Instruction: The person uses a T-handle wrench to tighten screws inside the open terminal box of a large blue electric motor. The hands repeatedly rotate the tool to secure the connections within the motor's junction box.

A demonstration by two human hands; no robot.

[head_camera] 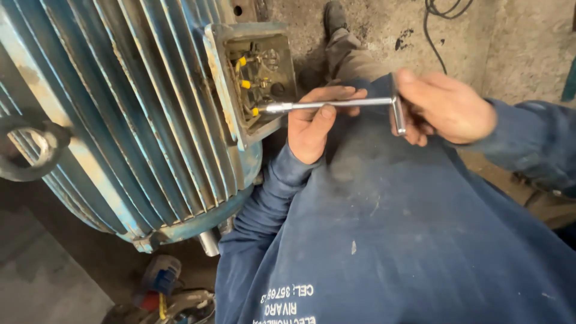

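Observation:
A large blue finned electric motor (126, 132) fills the left. Its open terminal box (255, 78) shows studs with yellow-sleeved wire ends. A long silver L-shaped socket wrench (336, 105) reaches into the box, its socket end on a lower stud. My left hand (315, 123) pinches the shaft near the middle, thumb on top. My right hand (444, 108) grips the bent handle end at the right.
A steel lifting eye (27, 150) sticks out from the motor at far left. On the floor below lies a blue and red power tool (159, 282). A black cable (435, 30) hangs on the concrete wall. My leg and shoe (336, 24) stretch beyond the box.

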